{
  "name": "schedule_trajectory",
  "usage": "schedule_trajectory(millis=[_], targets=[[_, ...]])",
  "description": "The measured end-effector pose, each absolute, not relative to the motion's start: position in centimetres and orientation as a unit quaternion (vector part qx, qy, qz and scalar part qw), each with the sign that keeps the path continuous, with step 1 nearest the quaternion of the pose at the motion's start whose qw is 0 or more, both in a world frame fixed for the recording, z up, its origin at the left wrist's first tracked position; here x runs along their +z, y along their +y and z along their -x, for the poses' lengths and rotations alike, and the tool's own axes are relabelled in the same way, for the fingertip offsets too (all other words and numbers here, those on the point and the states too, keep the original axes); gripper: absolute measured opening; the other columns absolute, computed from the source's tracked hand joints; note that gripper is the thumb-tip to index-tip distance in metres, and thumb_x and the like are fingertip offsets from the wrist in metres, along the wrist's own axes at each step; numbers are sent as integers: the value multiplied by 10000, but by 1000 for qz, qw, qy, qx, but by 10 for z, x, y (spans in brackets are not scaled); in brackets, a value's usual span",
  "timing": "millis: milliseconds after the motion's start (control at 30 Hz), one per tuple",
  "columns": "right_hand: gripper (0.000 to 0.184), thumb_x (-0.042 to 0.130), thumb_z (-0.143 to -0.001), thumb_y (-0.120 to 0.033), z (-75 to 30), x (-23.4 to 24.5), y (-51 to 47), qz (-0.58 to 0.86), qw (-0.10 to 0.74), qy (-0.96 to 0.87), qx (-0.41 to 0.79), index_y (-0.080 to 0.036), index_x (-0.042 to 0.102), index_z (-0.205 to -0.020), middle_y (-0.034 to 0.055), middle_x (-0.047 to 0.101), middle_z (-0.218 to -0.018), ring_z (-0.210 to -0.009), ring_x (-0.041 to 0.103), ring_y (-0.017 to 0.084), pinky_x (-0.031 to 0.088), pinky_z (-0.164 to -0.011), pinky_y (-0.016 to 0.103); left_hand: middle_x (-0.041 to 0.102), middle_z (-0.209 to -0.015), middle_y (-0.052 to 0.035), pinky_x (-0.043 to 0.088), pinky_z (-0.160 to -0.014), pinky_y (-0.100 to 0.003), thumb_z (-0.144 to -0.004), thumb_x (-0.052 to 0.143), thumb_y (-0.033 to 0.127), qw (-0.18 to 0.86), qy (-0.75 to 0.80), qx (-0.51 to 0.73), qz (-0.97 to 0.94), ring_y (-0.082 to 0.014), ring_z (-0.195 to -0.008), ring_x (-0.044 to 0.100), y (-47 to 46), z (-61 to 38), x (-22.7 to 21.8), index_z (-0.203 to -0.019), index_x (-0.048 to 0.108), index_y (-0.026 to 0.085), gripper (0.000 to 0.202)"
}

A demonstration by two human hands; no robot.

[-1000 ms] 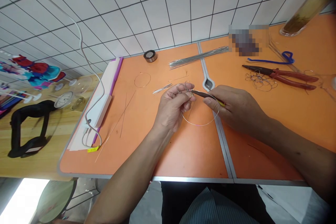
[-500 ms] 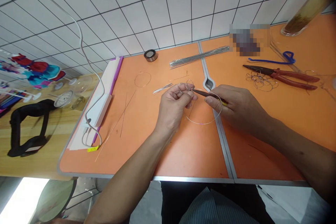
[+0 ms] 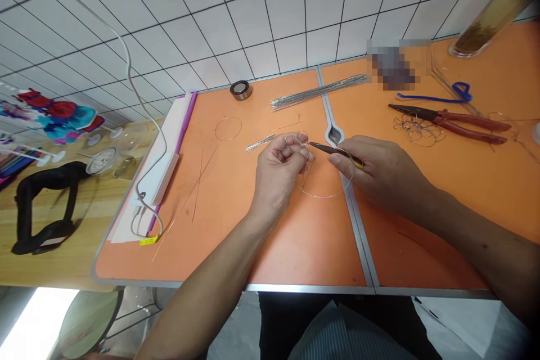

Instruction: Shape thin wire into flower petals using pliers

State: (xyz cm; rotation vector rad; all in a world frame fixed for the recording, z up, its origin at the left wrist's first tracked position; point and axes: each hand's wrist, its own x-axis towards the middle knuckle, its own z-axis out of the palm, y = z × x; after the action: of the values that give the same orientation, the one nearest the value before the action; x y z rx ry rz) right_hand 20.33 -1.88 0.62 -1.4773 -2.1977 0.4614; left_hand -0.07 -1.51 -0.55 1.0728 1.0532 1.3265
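Observation:
Pinched between the thumb and fingers of my left hand is a thin wire piece, with small loops near the fingertips and one wide ring hanging toward the right. My right hand is closed around small pliers, their dark tapered jaws pointing left at the wire by my left fingertips. Whether the jaws grip the wire is too small to tell. Behind my left hand lie short cut wires. A single wire ring rests farther left.
A bundle of straight wires and a roll of tape lie toward the tiled wall. On the right are red-handled pliers, tangled wire and a glass of brown liquid. A white power strip sits left.
The pliers' tips have drawn slightly back from the wire loops, so more of the jaws shows. My left hand keeps its pinch, and the wide wire ring has shifted slightly.

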Motion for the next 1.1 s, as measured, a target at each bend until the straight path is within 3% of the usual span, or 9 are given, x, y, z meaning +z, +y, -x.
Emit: schedule_trajectory(millis=[233, 433, 567, 733, 900, 1100], targets=[[384, 468, -1094, -500, -203, 11, -19, 536, 245, -788, 180, -249, 503, -805, 39, 593, -777, -747, 551, 232, 347, -671, 371, 705, -769, -4, 447, -604, -239, -802, 760, 168, 557, 478, 526, -430, -81, -591, 548, -17, -1, 0, -823, 699, 179, 66], [307, 508, -1088, -452, -202, 7, -18, 527, 253, -788, 192, -249, 590, -873, 41, 667, -828, -774, 612, 235, 380, -681, 363, 714, -759, -10, 463, -603, -229, -788, 784, 174, 588, 460, 527, -406, -80, -584, 574, -16, -1, -2, -809, 692, 179, 95], [170, 582, -1032, -339, -209, -4, -11, 529, 204, -811, 147, -244, 666, -919, 58, 723, -926, -831, 643, 243, 360, -667, 348, 718, -735, -14, 447, -578, -218, -769, 814, 187, 620, 437, 539, -367, -76, -556, 564, -13, 1, -2, -845, 718, 162, 126], [201, 573, -1012, -308, -229, -9, 4, 578, 123, -798, 118, -236, 758, -975, 83, 749, -953, -803, 635, 248, 322, -623, 335, 725, -739, -10, 450, -574, -211, -752, 820, 177, 621, 430, 553, -352, -75, -556, 574, -12, 5, 2, -867, 718, 162, 155], [276, 579, -1040, -405, -224, 16, 1, 579, 314, -719, 224, -211, 773, -1006, 68, 778, -903, -768, 667, 227, 449, -683, 337, 730, -737, -17, 457, -576, -221, -774, 815, 186, 641, 430, 513, -376, -86, -569, 583, -16, 1, -2, -883, 732, 169, 138], [159, 711, -953, -377, -202, 28, -18, 531, 310, -737, 282, -238, 783, -929, 23, 767, -854, -774, 668, 206, 461, -674, 327, 739, -739, -27, 462, -594, -218, -771, 818, 184, 653, 427, 477, -405, -87, -591, 591, -20, -7, -8, -844, 736, 156, 114]])
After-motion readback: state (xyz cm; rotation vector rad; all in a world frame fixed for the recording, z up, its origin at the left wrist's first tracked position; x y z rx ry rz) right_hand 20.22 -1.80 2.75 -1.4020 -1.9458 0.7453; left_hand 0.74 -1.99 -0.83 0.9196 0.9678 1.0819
